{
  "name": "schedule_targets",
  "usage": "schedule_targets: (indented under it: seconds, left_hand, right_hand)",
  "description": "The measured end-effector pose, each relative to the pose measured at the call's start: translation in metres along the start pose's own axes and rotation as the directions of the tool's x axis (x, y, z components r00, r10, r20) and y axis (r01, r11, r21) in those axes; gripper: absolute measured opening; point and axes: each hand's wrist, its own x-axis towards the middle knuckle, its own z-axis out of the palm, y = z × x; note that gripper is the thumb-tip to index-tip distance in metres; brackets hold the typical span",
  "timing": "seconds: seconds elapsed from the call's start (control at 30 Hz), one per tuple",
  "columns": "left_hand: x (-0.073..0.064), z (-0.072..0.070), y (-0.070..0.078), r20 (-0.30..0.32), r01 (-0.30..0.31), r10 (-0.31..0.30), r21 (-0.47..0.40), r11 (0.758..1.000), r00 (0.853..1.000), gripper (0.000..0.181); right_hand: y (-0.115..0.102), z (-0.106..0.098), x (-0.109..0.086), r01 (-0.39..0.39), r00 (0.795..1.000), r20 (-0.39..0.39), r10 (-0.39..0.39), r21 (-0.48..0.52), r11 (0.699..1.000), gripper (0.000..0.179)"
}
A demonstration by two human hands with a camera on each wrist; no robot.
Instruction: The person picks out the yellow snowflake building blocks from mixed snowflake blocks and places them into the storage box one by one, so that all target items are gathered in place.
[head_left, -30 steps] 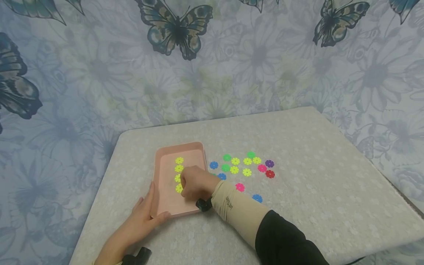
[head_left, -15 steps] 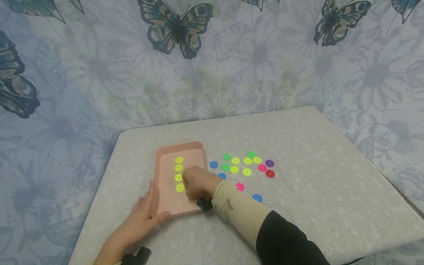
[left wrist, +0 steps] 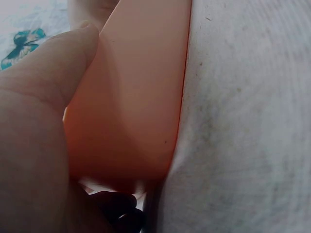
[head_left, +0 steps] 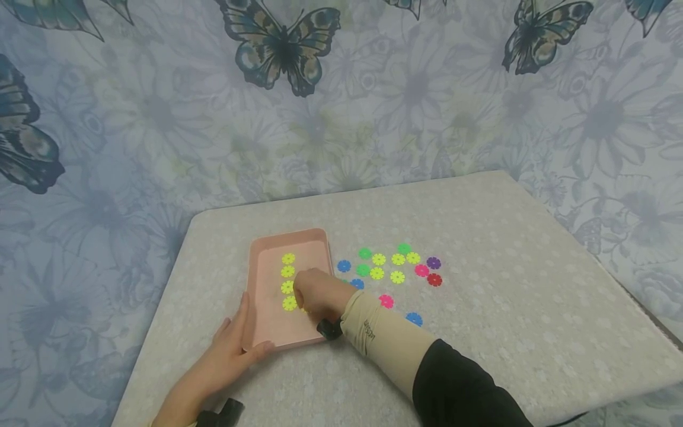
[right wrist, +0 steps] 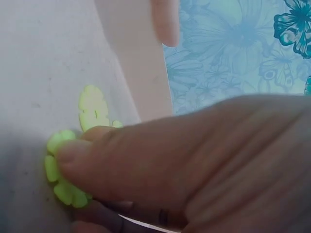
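Observation:
My left hand [head_left: 232, 350] grips the near left corner of a shallow pink tray [head_left: 267, 326], with the thumb along its near side. In the left wrist view the thumb [left wrist: 58, 63] lies against the tray wall [left wrist: 126, 121]. Inside the tray, yellow flower-shaped discs [head_left: 289, 271] form a column. My right hand [head_left: 322, 293] is low over the tray, right of that column. The right wrist view shows its thumb and fingers pinching a yellow flower-shaped disc [right wrist: 60, 182], close beside another yellow disc [right wrist: 92, 107]. In the head view, the hand hides most of the pinched disc.
Right of the tray, loose flower-shaped discs lie on the patterned tablecloth [head_left: 507, 296]: several yellow ones [head_left: 397, 277], green ones [head_left: 404, 248], blue ones [head_left: 414, 319], pink ones [head_left: 386, 301], a purple one [head_left: 434, 263] and a red one [head_left: 434, 279]. A butterfly-patterned wall covering [head_left: 416, 118] stands behind.
My right hand has shifted slightly right, uncovering more of the column's nearest yellow disc. A sliver of another yellow disc now shows under its fingers. The left hand and tray stay put.

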Motion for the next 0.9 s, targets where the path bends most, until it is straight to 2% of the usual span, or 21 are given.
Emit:
schedule_targets:
  seconds: [0.17, 0.33, 0.63, 0.77, 0.9]
  left_hand:
    - [0.001, 0.000, 0.000, 0.003, 0.004, -0.004, 0.001, 1.000, 1.000, 0.117]
    - [0.000, -0.001, 0.000, 0.002, -0.007, 0.007, -0.005, 1.000, 1.000, 0.116]
    - [-0.001, 0.000, -0.001, -0.013, -0.029, 0.029, -0.002, 1.000, 0.999, 0.115]
    - [-0.002, 0.000, 0.000, -0.017, -0.036, 0.036, 0.000, 0.999, 0.999, 0.114]
    - [-0.002, 0.000, 0.000, -0.016, -0.034, 0.034, 0.003, 0.999, 0.999, 0.114]
  right_hand:
    - [-0.001, -0.001, -0.001, -0.014, 1.000, 0.011, 0.014, 0.003, 1.000, 0.022]
    - [-0.002, -0.001, -0.003, 0.000, 1.000, 0.007, 0.000, -0.046, 0.999, 0.029]
    - [0.000, 0.001, 0.000, 0.023, 0.999, -0.024, -0.024, -0.048, 0.999, 0.020]
    - [0.004, -0.004, 0.000, 0.038, 0.996, -0.081, -0.035, 0.037, 0.999, 0.015]
    - [0.012, -0.023, -0.005, 0.106, 0.979, -0.189, -0.077, 0.151, 0.983, 0.006]
